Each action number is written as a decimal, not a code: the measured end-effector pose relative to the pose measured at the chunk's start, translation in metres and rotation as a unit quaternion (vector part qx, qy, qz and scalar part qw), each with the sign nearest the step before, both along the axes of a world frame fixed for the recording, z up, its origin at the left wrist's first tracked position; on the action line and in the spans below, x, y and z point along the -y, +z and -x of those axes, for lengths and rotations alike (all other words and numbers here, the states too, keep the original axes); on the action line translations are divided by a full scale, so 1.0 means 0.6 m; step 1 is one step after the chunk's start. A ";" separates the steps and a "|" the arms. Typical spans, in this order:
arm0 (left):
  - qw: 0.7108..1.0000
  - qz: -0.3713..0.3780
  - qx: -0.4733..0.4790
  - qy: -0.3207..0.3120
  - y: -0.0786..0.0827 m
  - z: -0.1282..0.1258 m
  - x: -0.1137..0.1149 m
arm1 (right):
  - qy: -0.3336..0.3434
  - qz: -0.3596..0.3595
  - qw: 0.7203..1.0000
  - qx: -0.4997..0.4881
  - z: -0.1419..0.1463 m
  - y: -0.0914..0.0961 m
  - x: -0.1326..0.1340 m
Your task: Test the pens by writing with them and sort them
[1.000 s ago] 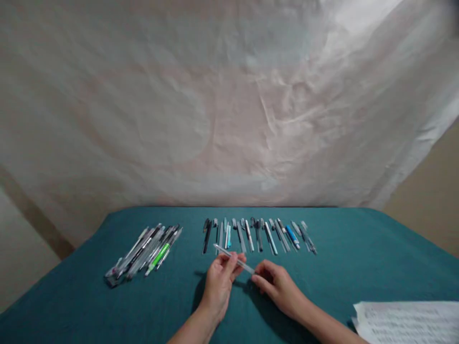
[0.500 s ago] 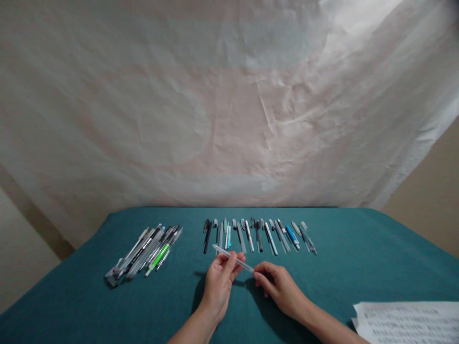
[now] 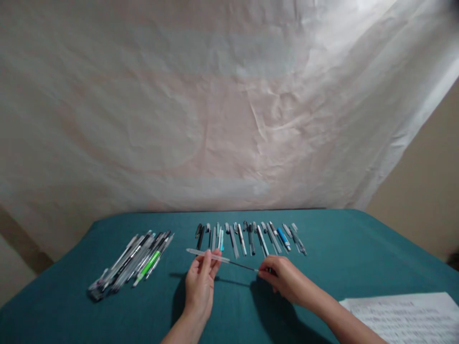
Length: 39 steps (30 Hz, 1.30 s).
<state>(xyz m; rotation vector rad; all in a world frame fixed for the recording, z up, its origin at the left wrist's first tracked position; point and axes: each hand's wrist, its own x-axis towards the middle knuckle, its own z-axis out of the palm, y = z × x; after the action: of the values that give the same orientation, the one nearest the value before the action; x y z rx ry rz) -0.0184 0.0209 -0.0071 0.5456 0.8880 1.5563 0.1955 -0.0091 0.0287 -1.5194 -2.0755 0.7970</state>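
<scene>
My left hand pinches a clear pen barrel above the teal tablecloth. My right hand pinches the tip of a thin dark refill that sticks out of the barrel's right end. Both hands hover just in front of a row of several pens laid side by side. A loose pile of several pens, one with a green grip, lies to the left.
A printed paper sheet lies at the front right corner of the table. A crumpled white sheet hangs behind the table as a backdrop. A beige wall shows at the right.
My hands have drawn apart: the left carried the barrel leftward and the dark refill has slid partly out toward the right hand. The view shifted slightly.
</scene>
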 end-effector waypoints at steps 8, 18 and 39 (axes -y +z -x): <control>1.000 0.005 -0.005 0.011 -0.002 -0.004 0.002 | -0.012 0.103 0.995 0.005 -0.096 0.059 -0.001; 0.999 0.006 -0.034 -0.039 0.004 -0.010 0.010 | -0.262 0.072 0.960 0.067 -0.212 0.022 -0.068; 0.996 0.008 -0.047 -0.075 0.005 -0.014 0.012 | -0.281 0.138 0.944 0.103 -0.244 -0.051 -0.086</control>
<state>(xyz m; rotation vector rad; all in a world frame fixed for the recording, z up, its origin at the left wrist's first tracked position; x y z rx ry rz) -0.0101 0.0139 -0.0041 0.6634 0.9106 1.3960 0.3416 0.0423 -0.0020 -2.2872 -1.5558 0.7433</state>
